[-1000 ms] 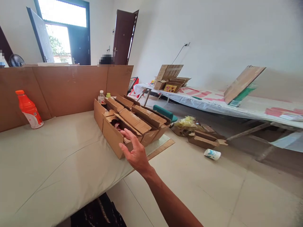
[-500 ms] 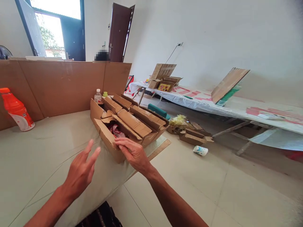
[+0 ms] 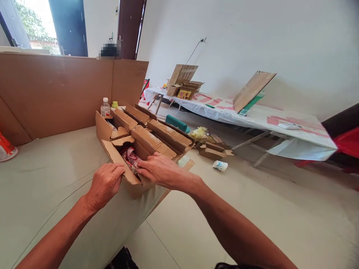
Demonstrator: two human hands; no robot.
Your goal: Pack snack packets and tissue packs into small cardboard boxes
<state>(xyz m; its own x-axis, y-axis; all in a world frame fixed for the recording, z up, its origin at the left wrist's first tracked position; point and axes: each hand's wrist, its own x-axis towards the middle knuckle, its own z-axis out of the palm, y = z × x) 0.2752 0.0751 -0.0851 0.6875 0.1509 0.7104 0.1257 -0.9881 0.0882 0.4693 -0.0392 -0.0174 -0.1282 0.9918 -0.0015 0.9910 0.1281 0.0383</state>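
A cardboard box [image 3: 153, 140] with raised flaps stands at the table's corner. Its front compartment is open, and a crinkled red packet [image 3: 129, 157] with pale print lies inside. My left hand [image 3: 105, 183] is closed at the outer edge of the near flap [image 3: 125, 170], thumb and fingers pinched on the cardboard. Reaching over the compartment from the right, my right hand [image 3: 164, 171] has its bent fingers and thumb against the right end of the red packet. Part of the packet is hidden behind that hand.
Behind the box stand a clear bottle [image 3: 105, 107] and a tall cardboard screen [image 3: 70, 95]. An orange bottle [image 3: 7, 147] is at the left edge. On the floor lie a paper cup [image 3: 220, 166] and an open carton [image 3: 211, 152]. A long covered table [image 3: 280, 130] runs along the wall.
My left hand has come right to the near flap and closed on it. My right hand has moved from that flap into the compartment. The view has turned right.
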